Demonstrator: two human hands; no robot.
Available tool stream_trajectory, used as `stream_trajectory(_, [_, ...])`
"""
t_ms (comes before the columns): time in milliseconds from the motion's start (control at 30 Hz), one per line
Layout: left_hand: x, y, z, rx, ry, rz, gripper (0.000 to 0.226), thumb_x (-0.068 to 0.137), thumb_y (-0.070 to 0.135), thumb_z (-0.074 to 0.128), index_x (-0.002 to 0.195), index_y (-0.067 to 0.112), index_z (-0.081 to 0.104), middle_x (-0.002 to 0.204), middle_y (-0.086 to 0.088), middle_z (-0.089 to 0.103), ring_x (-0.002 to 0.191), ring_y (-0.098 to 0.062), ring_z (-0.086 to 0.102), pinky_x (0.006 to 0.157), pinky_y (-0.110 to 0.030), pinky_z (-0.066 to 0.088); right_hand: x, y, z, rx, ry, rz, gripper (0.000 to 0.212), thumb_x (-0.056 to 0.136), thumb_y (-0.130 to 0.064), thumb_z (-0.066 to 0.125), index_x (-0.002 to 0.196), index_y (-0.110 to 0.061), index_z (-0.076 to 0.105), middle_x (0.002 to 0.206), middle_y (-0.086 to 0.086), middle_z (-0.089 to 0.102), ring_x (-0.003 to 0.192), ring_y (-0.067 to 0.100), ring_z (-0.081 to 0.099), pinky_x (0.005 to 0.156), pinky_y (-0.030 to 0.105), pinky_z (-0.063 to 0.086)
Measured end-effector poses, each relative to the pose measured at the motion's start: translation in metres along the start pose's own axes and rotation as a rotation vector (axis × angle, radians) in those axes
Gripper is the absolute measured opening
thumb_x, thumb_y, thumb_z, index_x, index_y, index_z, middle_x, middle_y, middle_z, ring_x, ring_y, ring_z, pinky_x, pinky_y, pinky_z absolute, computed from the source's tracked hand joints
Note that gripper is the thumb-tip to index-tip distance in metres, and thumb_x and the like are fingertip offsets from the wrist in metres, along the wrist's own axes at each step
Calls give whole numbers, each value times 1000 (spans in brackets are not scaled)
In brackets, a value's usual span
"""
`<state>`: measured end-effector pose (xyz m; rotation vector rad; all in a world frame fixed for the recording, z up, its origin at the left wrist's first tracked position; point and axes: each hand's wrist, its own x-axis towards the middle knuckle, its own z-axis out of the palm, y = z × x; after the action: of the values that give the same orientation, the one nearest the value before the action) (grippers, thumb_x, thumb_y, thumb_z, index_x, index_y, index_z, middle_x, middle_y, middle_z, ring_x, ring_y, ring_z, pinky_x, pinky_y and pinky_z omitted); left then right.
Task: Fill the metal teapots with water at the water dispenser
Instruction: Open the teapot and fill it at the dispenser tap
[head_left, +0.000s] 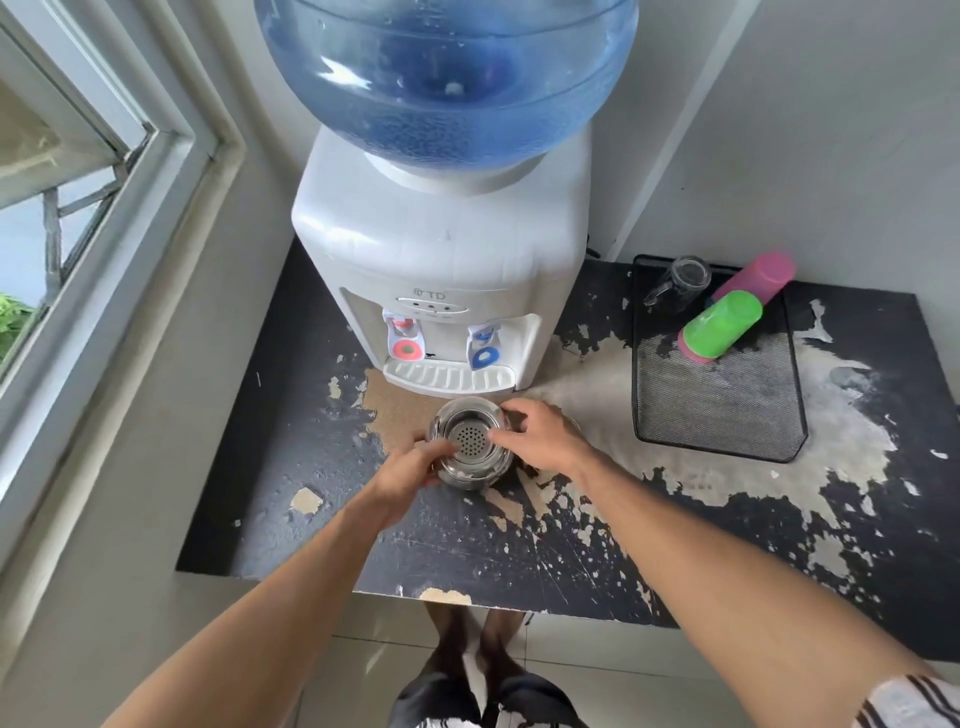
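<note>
Bare forearms reaching in from the bottom edge, striped sleeve cuff at lower right. Left hand (402, 475) curled round the near-left side of the metal teapot (467, 444), fingers on its rim. Right hand (540, 434) gripping the right side of the same teapot, fingers hooked over the rim near the perforated strainer (470, 439) seated inside the open mouth. Teapot lidless, upright on the bench (291, 467), just in front of the water dispenser (441, 270) drip tray (447, 376), not under either tap. Cannot tell if any water inside.

Dispenser white, at the back of the bench, blue water bottle (447, 78) inverted on top. Red tap (405, 340) on left, blue tap (484, 347) on right, both above the drip tray.

Bench top black, paint badly peeled, bare patches round the teapot and to the right.

Black mesh tray (727, 410) to the right of the dispenser, well apart from the teapot. On it: clear glass mug (680, 283) at the far corner, green cup (722, 322) and pink cup (758, 278), both upside down and side by side.

Window frame (130, 208) along the left. Tiled floor and feet below the bench edge.
</note>
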<state>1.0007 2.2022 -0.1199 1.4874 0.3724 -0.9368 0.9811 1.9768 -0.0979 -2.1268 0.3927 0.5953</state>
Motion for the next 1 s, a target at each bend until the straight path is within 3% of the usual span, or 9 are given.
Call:
stream_trajectory(100, [4,13,2,-19,12,33,82,70,55,78,135,13,53,113,-14,71,96,-26,70,83,-41,56,2,-8,-11,58,41,0,47,86,-53,75,127,-33,65,105,-14,69,95,9,69,85,39,59])
stream_trajectory(167, [9,20,3,-41,-4,37,85,70,64,76,136,15,53,123,-17,67,105,-32,70,92,-50,60,5,-12,-17,96,59,4,44,86,-56,74,123,-33,66,108,-11,70,98,12,70,87,45,62])
stream_trajectory(267, [15,29,5,-102,-9,38,76,78,61,72,136,15,55,128,-18,67,113,-37,70,93,-56,62,8,-16,-21,128,95,13,43,85,-63,72,115,-33,68,108,-9,73,98,14,72,86,48,63])
stream_trajectory(367, [22,37,8,-108,-8,51,67,83,58,71,133,15,61,122,-18,71,105,-33,75,80,-47,65,10,-23,-25,143,131,29,48,83,-70,69,111,-31,69,107,-9,74,97,13,72,85,46,64])
stream_trajectory(533, [31,47,11,-72,44,75,55,91,52,67,130,13,62,114,-16,75,92,-28,80,76,-45,65,6,-30,-28,21,202,39,56,87,-76,59,117,-30,68,110,-7,74,95,14,72,89,41,61])
stream_trajectory(700, [42,51,17,-72,107,64,61,93,53,66,136,10,56,117,-20,73,96,-33,79,80,-53,66,-2,-32,-29,-132,399,-23,50,96,-65,56,120,-25,72,108,-5,79,95,17,73,104,44,48])
stream_trajectory(867, [47,52,21,-63,123,49,72,90,62,67,139,11,56,121,-18,73,101,-34,77,75,-48,67,-10,-39,-26,-211,560,-115,33,98,-50,63,113,-23,75,105,-5,79,101,19,66,98,40,39])
stream_trajectory(1000, [47,54,22,-78,143,21,71,88,66,66,132,10,62,117,-16,77,99,-34,78,71,-45,67,-12,-48,-21,-179,683,-137,20,96,-36,71,102,-18,76,104,-4,78,101,20,63,91,39,42])
